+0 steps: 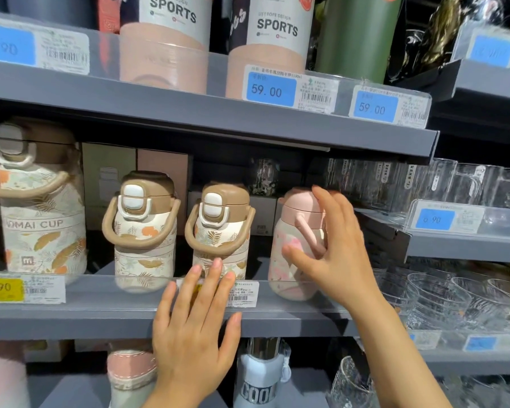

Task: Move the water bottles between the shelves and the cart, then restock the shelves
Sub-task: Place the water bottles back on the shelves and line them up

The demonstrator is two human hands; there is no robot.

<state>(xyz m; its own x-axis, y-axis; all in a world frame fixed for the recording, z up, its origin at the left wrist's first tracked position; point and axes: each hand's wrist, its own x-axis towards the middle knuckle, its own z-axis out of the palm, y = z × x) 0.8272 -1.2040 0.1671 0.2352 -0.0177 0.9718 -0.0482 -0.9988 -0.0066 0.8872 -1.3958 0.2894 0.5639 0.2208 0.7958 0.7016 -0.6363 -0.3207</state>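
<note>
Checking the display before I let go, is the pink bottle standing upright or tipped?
Upright: the pink bottle stands on its base, lid on top, level with its neighbours.

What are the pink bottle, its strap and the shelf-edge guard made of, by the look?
Pink bottle: likely coated metal or plastic, matte, printed pattern; cannot tell which. Its strap: looks like soft silicone or rubber, a smooth bending loop. Shelf-edge guard: clear glossy plastic, bottles show through it. The right hand is open at the bottle.
</note>
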